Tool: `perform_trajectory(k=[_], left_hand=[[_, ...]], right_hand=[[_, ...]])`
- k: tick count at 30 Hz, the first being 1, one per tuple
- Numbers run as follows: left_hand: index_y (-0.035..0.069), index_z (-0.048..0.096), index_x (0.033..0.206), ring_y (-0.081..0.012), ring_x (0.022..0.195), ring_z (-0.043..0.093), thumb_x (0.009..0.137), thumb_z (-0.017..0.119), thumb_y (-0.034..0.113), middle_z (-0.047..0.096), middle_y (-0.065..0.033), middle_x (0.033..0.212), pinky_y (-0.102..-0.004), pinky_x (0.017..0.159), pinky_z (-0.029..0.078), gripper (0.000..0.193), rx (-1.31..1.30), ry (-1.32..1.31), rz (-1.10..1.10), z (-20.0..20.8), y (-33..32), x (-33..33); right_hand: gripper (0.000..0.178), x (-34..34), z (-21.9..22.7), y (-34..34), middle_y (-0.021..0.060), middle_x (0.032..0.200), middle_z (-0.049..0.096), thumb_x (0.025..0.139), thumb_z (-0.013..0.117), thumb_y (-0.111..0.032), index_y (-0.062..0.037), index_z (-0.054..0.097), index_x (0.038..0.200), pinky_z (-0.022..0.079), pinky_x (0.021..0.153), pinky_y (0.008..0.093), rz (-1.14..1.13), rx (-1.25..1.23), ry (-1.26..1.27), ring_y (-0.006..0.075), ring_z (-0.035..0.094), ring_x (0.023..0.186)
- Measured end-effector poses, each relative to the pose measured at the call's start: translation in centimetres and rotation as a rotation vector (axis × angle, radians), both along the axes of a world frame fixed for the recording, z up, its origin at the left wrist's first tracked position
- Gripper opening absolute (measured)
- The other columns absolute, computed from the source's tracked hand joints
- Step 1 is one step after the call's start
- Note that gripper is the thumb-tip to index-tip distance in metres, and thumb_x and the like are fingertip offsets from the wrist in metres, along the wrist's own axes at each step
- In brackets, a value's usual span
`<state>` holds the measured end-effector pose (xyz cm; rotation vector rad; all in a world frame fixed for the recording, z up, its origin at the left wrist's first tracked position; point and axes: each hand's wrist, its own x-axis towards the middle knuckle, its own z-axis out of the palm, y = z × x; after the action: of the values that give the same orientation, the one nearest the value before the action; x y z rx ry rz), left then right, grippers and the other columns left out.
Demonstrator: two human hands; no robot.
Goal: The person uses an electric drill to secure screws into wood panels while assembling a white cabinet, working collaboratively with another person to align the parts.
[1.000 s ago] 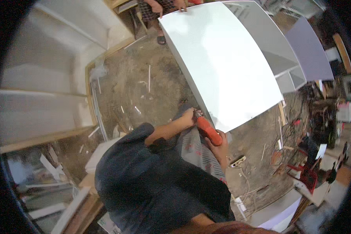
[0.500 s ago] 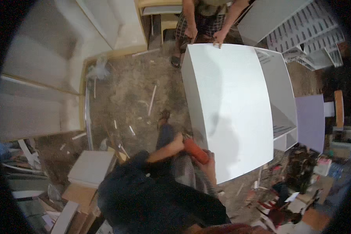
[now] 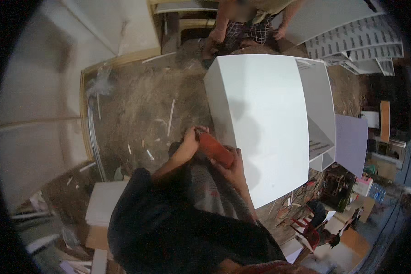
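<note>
Between my hands is a red-orange cylindrical object (image 3: pixel 215 150), perhaps a bottle; its exact kind I cannot make out. My left hand (image 3: pixel 192 140) is closed around its upper left end, where a small dark part shows. At the lower right end, my right hand (image 3: pixel 235 168) has its fingers wrapped round it. Just to the right stands a large white cabinet box (image 3: pixel 274 123), its smooth top panel facing up and its right side showing open compartments. Neither hand touches the cabinet. A co-worker (image 3: pixel 249 27) is at its far end, hands off the panel.
Tall pale cabinet frames (image 3: pixel 36 91) line the left. White boards and cardboard (image 3: pixel 106 201) are stacked at the lower left. Thin strips (image 3: pixel 171 118) and scraps litter the floor. A lilac panel (image 3: pixel 350 144) leans beyond the cabinet; a red chair (image 3: pixel 310 235) stands lower right.
My hands and the red-orange cylinder have moved slightly up and left. The co-worker's hands have left the cabinet's far edge and moved apart. The view has shifted a little.
</note>
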<state>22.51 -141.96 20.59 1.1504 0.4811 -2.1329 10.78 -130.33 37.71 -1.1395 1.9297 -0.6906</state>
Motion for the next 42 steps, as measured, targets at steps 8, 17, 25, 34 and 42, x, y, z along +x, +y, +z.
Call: perform_trajectory(k=[8,17,25,34,42], left_hand=[[-0.004,0.05,0.102,-0.021,0.091,0.053,0.087,0.051,0.011,0.056,-0.0146,0.101,-0.0357,0.083,0.044,0.022,-0.915,-0.369,-0.867,6.9,0.1,-2.3],[-0.001,0.053,0.091,-0.0238,0.085,0.055,0.085,0.042,0.008,0.056,-0.0121,0.093,-0.037,0.077,0.046,0.016,-1.397,-0.444,-1.102,8.4,3.1,-10.6],[-0.001,0.055,0.095,-0.0246,0.086,0.056,0.086,0.039,0.02,0.058,-0.0132,0.095,-0.042,0.076,0.048,0.027,-0.625,-0.184,-0.9,1.7,5.5,-15.5],[0.0,0.054,0.095,-0.0275,0.087,0.056,0.089,0.036,0.028,0.058,-0.0152,0.095,-0.0435,0.077,0.047,0.034,-0.807,-0.202,-1.061,0.4,5.4,-18.7],[0.001,0.053,0.095,-0.0282,0.086,0.056,0.089,0.037,0.028,0.057,-0.015,0.095,-0.0441,0.078,0.047,0.032,-0.723,-0.207,-1.041,-0.1,0.6,-20.5]], right_hand=[[0.073,-3.2,1.7,2.3,0.0222,0.112,0.048,0.069,0.072,-0.048,-0.004,0.045,0.121,0.042,0.089,0.0455,-0.117,0.032,-0.047,0.0382,0.05,0.103],[0.066,-8.5,0.8,9.2,0.0176,0.108,0.046,0.069,0.074,-0.041,-0.0067,0.047,0.118,0.047,0.083,0.0432,-0.324,-0.148,0.064,0.0364,0.054,0.097],[0.067,-10.5,0.7,13.9,0.018,0.104,0.05,0.065,0.078,-0.039,-0.0071,0.048,0.115,0.044,0.084,0.0405,-0.532,-0.22,-0.023,0.0332,0.051,0.099],[0.069,-12.8,-0.3,14.3,0.0219,0.1,0.048,0.068,0.075,-0.041,-0.0063,0.041,0.118,0.046,0.077,0.0429,-0.517,-0.215,0.036,0.0373,0.053,0.092],[0.067,-14.3,-0.1,8.8,0.02,0.099,0.047,0.069,0.073,-0.042,-0.0072,0.041,0.116,0.047,0.074,0.0451,-0.491,-0.204,0.064,0.039,0.055,0.088]])
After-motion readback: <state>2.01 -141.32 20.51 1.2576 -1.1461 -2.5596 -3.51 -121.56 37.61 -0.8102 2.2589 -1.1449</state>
